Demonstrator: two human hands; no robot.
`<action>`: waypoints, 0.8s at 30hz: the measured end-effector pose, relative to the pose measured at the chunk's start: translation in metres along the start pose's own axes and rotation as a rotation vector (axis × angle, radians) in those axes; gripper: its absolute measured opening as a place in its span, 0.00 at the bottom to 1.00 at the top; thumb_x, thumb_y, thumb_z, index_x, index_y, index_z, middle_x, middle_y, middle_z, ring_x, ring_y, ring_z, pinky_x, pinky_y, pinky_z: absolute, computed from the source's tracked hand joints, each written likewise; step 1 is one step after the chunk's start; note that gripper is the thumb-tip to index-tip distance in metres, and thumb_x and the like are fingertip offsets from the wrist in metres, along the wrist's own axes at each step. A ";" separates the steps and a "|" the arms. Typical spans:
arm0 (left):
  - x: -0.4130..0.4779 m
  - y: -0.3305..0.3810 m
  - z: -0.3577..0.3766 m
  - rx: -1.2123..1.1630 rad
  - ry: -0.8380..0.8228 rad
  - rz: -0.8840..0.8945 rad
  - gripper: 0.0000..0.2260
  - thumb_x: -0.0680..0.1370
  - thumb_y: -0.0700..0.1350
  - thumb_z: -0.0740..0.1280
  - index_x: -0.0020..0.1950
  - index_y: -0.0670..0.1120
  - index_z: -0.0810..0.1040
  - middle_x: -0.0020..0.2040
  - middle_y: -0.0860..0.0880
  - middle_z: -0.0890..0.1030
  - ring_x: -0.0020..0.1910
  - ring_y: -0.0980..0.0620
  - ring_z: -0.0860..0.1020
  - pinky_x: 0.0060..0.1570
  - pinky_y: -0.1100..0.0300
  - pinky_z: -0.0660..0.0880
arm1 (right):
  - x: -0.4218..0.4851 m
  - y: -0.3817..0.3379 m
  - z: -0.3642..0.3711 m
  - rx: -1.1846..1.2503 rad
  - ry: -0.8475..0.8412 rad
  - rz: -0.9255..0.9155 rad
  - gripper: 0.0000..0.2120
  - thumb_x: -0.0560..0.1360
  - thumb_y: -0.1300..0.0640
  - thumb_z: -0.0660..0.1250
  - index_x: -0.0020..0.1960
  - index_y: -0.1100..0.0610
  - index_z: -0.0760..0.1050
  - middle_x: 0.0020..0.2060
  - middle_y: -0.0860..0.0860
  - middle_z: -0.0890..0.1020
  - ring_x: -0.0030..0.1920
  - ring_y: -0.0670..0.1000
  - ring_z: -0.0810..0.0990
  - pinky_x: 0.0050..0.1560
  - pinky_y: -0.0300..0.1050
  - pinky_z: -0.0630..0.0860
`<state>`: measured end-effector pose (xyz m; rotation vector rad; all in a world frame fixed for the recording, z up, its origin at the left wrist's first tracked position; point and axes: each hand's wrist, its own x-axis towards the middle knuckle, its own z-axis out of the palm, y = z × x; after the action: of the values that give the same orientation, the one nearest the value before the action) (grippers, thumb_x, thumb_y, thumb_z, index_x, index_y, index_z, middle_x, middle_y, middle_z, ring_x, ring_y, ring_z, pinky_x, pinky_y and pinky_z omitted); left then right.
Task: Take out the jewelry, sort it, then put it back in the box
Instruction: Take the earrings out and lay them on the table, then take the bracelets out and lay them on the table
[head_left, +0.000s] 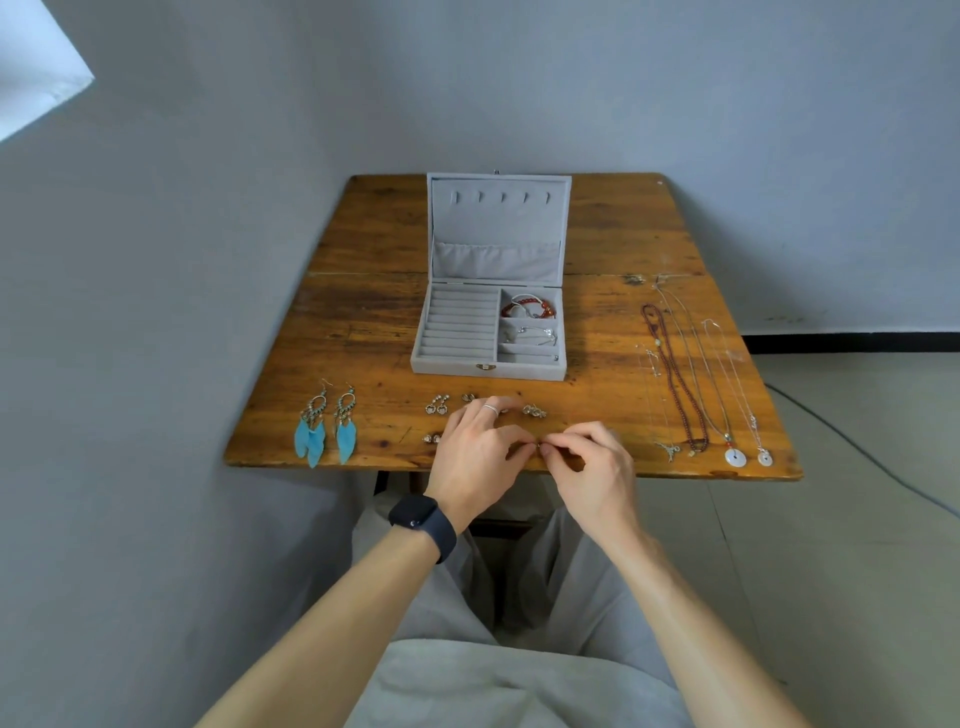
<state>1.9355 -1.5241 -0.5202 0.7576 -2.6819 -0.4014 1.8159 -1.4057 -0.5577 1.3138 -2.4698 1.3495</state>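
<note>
Head view shows your table (363, 332) at mid-frame. At its lower left lie two blue feather earrings (324, 426). Right of them, small earrings (436, 405) sit in pairs near the front edge. Your left hand (478, 452), a watch (423, 522) on its wrist, curls thumb and forefinger into a pinch on a tiny piece (537, 445), too small to identify. Above the hands, the box (441, 364) stands open, with bracelets (529, 307) in its right compartments. Your right hand (592, 462) pinches the same piece, fingertips meeting the left's. Necklaces (685, 374) lie stretched in lines along the table's right side.
</note>
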 end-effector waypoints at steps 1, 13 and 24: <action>0.000 0.000 -0.001 0.000 -0.003 -0.001 0.06 0.79 0.53 0.69 0.51 0.56 0.86 0.66 0.53 0.75 0.67 0.50 0.71 0.68 0.49 0.67 | 0.000 0.000 0.000 -0.001 -0.001 0.000 0.07 0.71 0.59 0.77 0.49 0.55 0.86 0.43 0.47 0.80 0.46 0.47 0.77 0.48 0.36 0.71; 0.006 -0.009 -0.016 0.057 -0.029 0.057 0.09 0.79 0.56 0.67 0.56 0.57 0.83 0.66 0.55 0.75 0.65 0.53 0.70 0.67 0.54 0.65 | 0.003 -0.003 -0.010 0.029 -0.129 0.054 0.09 0.73 0.57 0.76 0.53 0.54 0.85 0.47 0.45 0.80 0.47 0.45 0.78 0.49 0.40 0.76; 0.090 -0.056 -0.045 0.095 -0.033 -0.062 0.21 0.83 0.54 0.60 0.75 0.53 0.67 0.72 0.50 0.73 0.71 0.48 0.69 0.68 0.51 0.68 | 0.089 -0.012 -0.038 0.046 -0.244 0.081 0.11 0.77 0.54 0.70 0.58 0.48 0.79 0.48 0.41 0.80 0.46 0.37 0.79 0.45 0.25 0.72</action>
<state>1.9051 -1.6271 -0.4777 0.8708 -2.7296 -0.3059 1.7540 -1.4411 -0.4909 1.4853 -2.6912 1.3433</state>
